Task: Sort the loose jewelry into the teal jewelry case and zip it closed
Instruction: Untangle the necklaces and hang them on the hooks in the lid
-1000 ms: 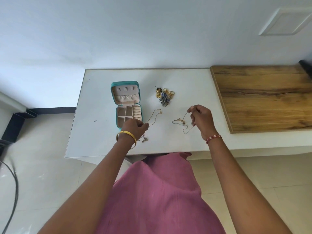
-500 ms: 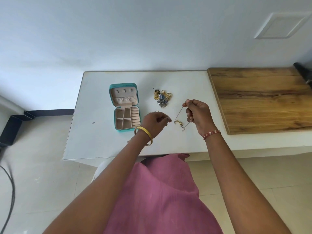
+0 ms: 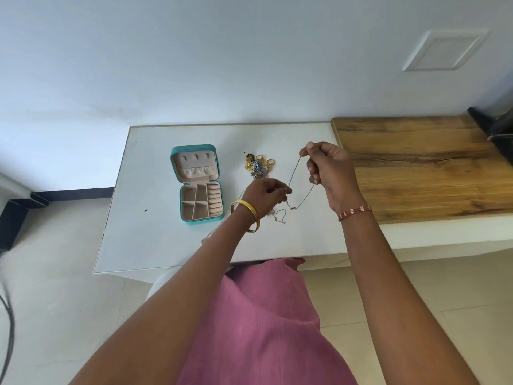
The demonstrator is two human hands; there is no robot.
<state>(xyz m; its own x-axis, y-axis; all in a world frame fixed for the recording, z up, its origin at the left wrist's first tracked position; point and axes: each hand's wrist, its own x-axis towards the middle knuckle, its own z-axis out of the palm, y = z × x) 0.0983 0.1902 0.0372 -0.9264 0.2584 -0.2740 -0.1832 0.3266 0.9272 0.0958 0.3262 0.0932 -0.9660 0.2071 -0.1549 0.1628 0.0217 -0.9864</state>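
Both hands up over the white counter [image 3: 166,240], working a thin chain necklace [image 3: 294,173]. Right hand [image 3: 330,170] has its grip closed on the chain: one end pinched at the fingertips up top, chain drops in a loop down to the counter and back up into the same fist. Left hand [image 3: 263,197] grip is pinched shut on the chain's lower stretch, near the counter. A second loose chain [image 3: 280,216] lies on the counter just below the left hand. Teal jewelry case [image 3: 198,184] sits open, unzipped, left of the hands; lid flat back, compartments look bare. Pile of loose jewelry [image 3: 258,165] sits between case and right hand, not touching either. Wooden board [image 3: 416,162] off to the right.
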